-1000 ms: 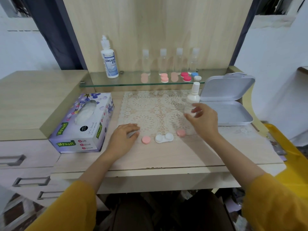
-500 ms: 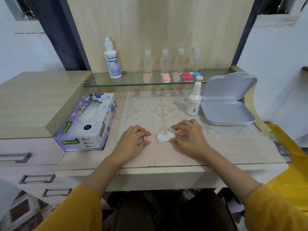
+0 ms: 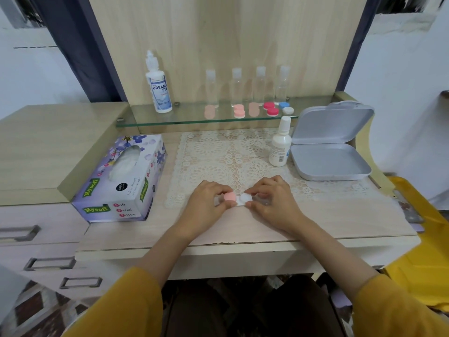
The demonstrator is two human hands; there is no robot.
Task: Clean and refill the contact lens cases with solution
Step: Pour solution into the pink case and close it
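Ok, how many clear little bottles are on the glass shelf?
4 clear bottles in a row at the back of the glass shelf: one nearest the Dream Eye bottle, a second, a third, the last behind the blue case cap. None seems hidden.

A purple flowered tissue box [image 3: 119,181] lies on the pale wooden tabletop [image 3: 340,215], a white tissue showing in its slot. Just to its right a cream lace mat [image 3: 218,156] is spread flat. At the mat's far right corner sits a shallow grey tin [image 3: 330,164], its hinged lid standing open behind it. A glass shelf [image 3: 184,117] runs along the wooden back panel [image 3: 218,32]. Drawers with metal handles [image 3: 48,262] sit lower left; a yellow sheet [image 3: 418,251] lies at right.
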